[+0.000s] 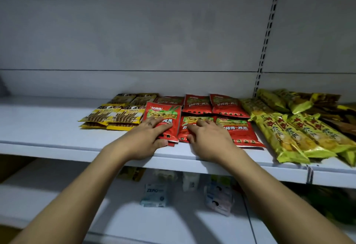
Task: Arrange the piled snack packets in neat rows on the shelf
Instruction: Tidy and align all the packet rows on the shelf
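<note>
Red snack packets lie in two rows in the middle of the white shelf (48,132). My left hand (146,139) grips the front-left red packet (163,114), thumb under its near edge, so it tilts up off the stack beneath. My right hand (208,138) rests flat with fingers spread on the middle front red packet (192,122). A third front red packet (240,130) lies to its right, and more red packets (212,103) sit in the back row. Yellow stick-snack packets (113,118) lie to the left in two rows.
Long yellow-green packets (289,134) lie piled and slanted at the right, past a slotted upright (264,51). The grey back panel rises behind. On the lower shelf are a pale packet marked ZERO (154,195) and other blurred packets.
</note>
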Available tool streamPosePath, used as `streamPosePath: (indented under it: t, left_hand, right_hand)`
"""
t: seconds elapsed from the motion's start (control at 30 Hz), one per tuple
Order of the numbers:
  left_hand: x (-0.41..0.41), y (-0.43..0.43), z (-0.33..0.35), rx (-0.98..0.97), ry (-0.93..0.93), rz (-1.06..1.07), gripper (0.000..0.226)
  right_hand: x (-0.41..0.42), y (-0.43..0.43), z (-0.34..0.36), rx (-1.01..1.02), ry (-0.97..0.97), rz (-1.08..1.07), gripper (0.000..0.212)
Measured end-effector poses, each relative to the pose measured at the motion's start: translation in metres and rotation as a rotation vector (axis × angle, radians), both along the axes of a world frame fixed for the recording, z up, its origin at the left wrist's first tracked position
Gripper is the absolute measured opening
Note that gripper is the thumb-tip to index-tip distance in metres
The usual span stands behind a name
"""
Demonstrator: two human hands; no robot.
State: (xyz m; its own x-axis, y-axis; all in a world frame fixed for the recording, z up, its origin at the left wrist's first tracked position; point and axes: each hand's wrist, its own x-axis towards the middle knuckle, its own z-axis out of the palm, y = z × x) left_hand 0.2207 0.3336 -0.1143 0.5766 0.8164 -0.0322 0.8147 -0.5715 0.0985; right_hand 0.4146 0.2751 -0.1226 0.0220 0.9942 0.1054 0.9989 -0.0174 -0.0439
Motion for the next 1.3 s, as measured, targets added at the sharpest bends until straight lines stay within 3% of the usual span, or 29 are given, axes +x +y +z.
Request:
streamPosePath:
  t: [0.27, 0.4, 0.5, 0.63, 0.77, 0.9, 1.07, 1.3]
  left_hand:
    - [0.001, -0.007, 0.0, 0.162, 0.0, -0.007, 0.06]
    - [-0.001, -0.011, 0.001, 0.177, -0.04, -0.025, 0.075]
    - [0.019, -0.025, -0.001, 0.26, -0.087, -0.115, 0.069]
    - [0.055, -0.037, -0.005, 0.177, -0.056, -0.201, 0.055]
    - [0.064, -0.036, -0.001, 0.17, -0.055, -0.18, 0.044]
    - [0.067, -0.037, -0.004, 0.178, -0.075, -0.19, 0.05]
    - [0.077, -0.036, 0.003, 0.142, -0.06, -0.236, 0.04]
    - [0.142, -0.033, 0.037, 0.272, -0.147, -0.282, 0.053]
  right_hand:
    - [0.001, -0.011, -0.003, 0.1, 0.078, -0.017, 0.051]
    - [0.008, -0.031, 0.011, 0.216, 0.036, -0.17, 0.057]
    - [0.023, -0.038, 0.012, 0.2, 0.012, -0.294, 0.053]
    - [0.024, -0.037, -0.004, 0.067, 0.046, -0.291, 0.047]
    - [0.022, -0.041, -0.013, 0.204, 0.151, -0.32, 0.049]
    - [0.019, -0.044, -0.012, 0.231, 0.146, -0.408, 0.045]
    - [0.024, -0.046, -0.001, 0.167, 0.144, -0.371, 0.04]
    - [0.083, -0.059, 0.043, 0.321, 0.096, -0.332, 0.051]
